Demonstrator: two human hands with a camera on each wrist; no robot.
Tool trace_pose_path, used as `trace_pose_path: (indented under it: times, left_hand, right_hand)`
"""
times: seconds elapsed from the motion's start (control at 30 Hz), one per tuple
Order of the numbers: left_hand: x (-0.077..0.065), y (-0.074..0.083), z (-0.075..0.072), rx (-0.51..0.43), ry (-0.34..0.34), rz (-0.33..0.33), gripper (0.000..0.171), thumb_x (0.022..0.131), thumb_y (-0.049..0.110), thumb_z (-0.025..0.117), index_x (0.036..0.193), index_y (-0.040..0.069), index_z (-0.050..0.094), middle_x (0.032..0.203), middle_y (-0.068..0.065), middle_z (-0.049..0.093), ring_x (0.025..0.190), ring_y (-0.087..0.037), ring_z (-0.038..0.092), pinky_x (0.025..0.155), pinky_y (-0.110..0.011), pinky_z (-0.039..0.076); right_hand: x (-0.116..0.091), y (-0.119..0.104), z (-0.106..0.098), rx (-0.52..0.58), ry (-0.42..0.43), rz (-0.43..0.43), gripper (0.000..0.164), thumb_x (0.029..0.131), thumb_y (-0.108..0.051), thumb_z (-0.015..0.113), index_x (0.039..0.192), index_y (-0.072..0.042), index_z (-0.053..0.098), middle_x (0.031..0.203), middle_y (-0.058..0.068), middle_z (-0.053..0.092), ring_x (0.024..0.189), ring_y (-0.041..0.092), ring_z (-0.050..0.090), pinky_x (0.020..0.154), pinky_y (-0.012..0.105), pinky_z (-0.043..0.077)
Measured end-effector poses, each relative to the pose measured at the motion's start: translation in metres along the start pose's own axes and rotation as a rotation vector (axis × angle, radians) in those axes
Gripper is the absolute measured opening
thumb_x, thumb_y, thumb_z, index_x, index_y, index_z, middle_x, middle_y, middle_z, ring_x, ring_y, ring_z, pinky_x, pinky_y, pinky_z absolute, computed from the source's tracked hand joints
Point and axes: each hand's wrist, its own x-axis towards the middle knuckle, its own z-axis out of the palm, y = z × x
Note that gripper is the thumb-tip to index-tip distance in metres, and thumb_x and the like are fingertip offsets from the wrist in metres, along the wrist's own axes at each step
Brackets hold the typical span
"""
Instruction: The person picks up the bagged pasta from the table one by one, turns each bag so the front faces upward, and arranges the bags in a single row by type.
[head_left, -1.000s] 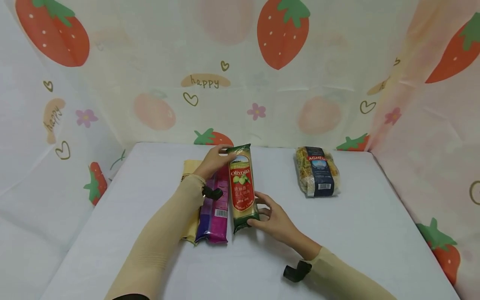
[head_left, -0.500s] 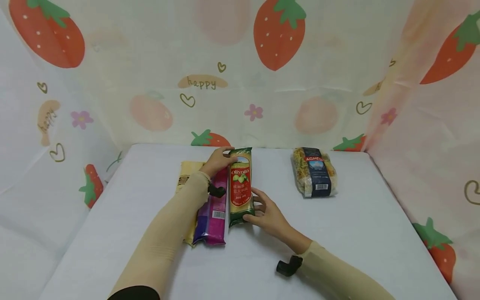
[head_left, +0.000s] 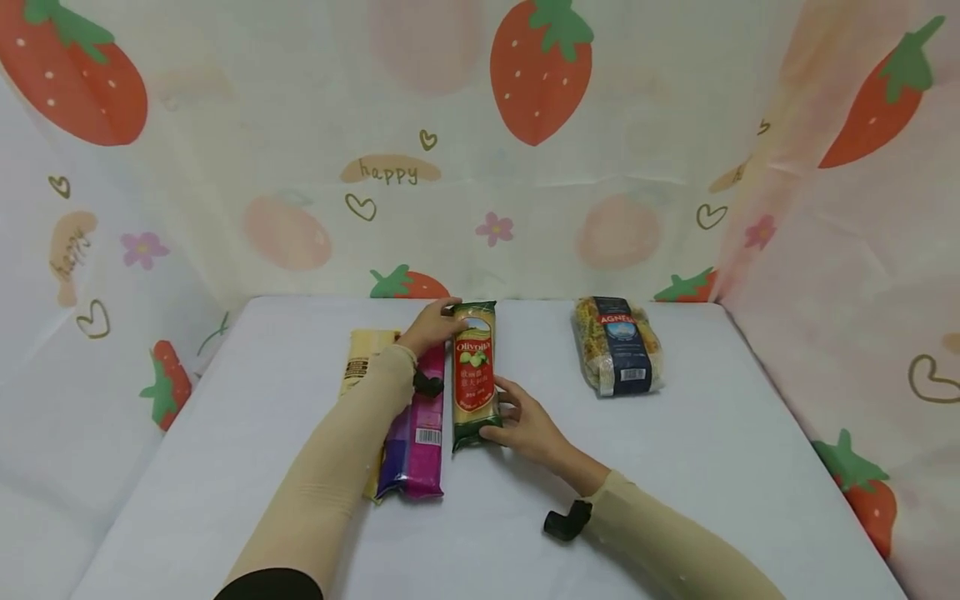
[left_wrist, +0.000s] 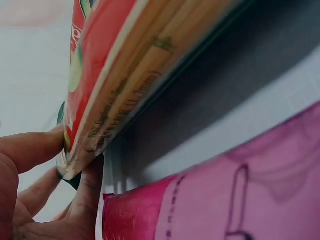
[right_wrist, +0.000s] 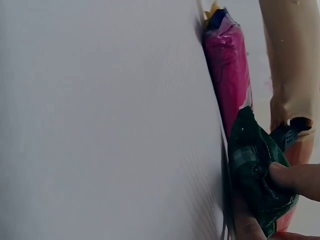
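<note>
A person's left hand (head_left: pixel 433 327) pinches the far end of a long gold, green and red plastic packet (head_left: pixel 474 379), the right hand (head_left: pixel 529 425) its near end, a 2-point grip likely keeping it straight beside a magenta-and-purple plastic packet (head_left: pixel 425 458).

White table (head_left: pixel 720 450) | yellow packet (head_left: pixel 367 354) | pink-purple packet (head_left: pixel 415 454) | pasta bag (head_left: pixel 619 346), well apart

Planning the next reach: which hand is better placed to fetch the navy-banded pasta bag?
Probably the right hand: the navy-banded pasta bag lies out to its right, while the left hand is farther, beyond the Olivoilà spaghetti pack. Both hands grip that pack, so the right should let go first.
</note>
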Motion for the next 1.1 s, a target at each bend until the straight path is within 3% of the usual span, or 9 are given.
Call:
trace_pose_path:
  times: [0.4,0.67,0.93,1.1]
  left_hand:
    - [0.0050,-0.0050,0.0010,0.036,0.012,-0.005,0.066,0.106,0.013,0.067,0.163,-0.004,0.038,0.158,-0.037,0.044,0.145,-0.049,0.048,0.118,-0.056,0.045]
    - [0.0044,-0.0039,0.0004,0.117,0.014,0.011,0.067,0.104,0.013,0.068,0.162,-0.005,0.040,0.157,-0.036,0.046,0.144,-0.048,0.049,0.120,-0.054,0.044]
    - [0.0033,-0.0044,0.0002,0.231,0.033,0.009,0.067,0.104,0.017,0.068,0.162,-0.004,0.040,0.158,-0.033,0.048,0.147,-0.046,0.047,0.123,-0.053,0.039]
    - [0.0006,-0.0021,0.0022,0.253,0.025,0.001,0.067,0.106,0.020,0.067,0.163,-0.001,0.039,0.159,-0.031,0.047,0.148,-0.045,0.045,0.124,-0.054,0.037]
  right_hand:
    - [0.0056,0.0033,0.0007,-0.039,0.009,0.015,0.087,0.095,-0.005,0.083,0.168,-0.008,0.035,0.146,0.020,0.059,0.134,0.039,0.062,0.109,0.049,0.055]
    - [0.0035,0.0033,0.0009,-0.083,-0.002,0.012,0.086,0.095,-0.008,0.084,0.167,-0.009,0.037,0.146,0.018,0.060,0.133,0.035,0.061,0.108,0.048,0.055]
    - [0.0064,0.0009,0.0017,-0.186,-0.002,0.007,0.086,0.093,-0.009,0.086,0.165,-0.006,0.040,0.146,0.017,0.059,0.123,0.030,0.062,0.101,0.044,0.058]
    - [0.0042,0.0012,0.0019,-0.224,0.019,0.029,0.087,0.093,-0.009,0.086,0.166,-0.005,0.039,0.146,0.017,0.054,0.116,0.025,0.061,0.095,0.040,0.058]
